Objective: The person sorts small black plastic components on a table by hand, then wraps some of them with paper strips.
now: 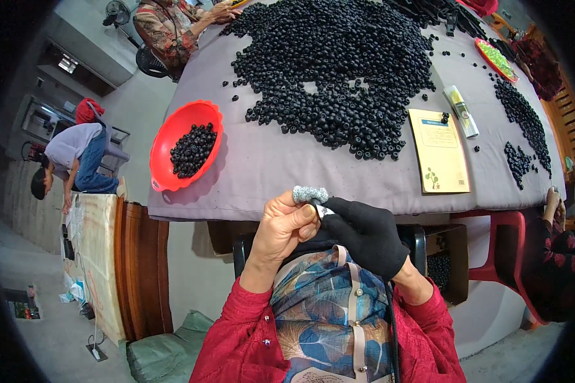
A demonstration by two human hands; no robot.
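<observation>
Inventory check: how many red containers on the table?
2 clear: scalloped bowl at the left of the table, oval tray toward its far right. A cut-off red object at the top edge may be another.

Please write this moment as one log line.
right hand: black-gloved; left hand: touching right; holding: unclear; red bowl: beads inside; bead pile: on table

Both forearms (243,329) angle inward from the near side, wrists (257,273) bare. The left hand (280,230), its forefinger (310,194) wrapped in grey, curls its fingers (308,230) inward; the black-gloved right hand (367,233) meets it, fingers bunched, tips touching.
</observation>
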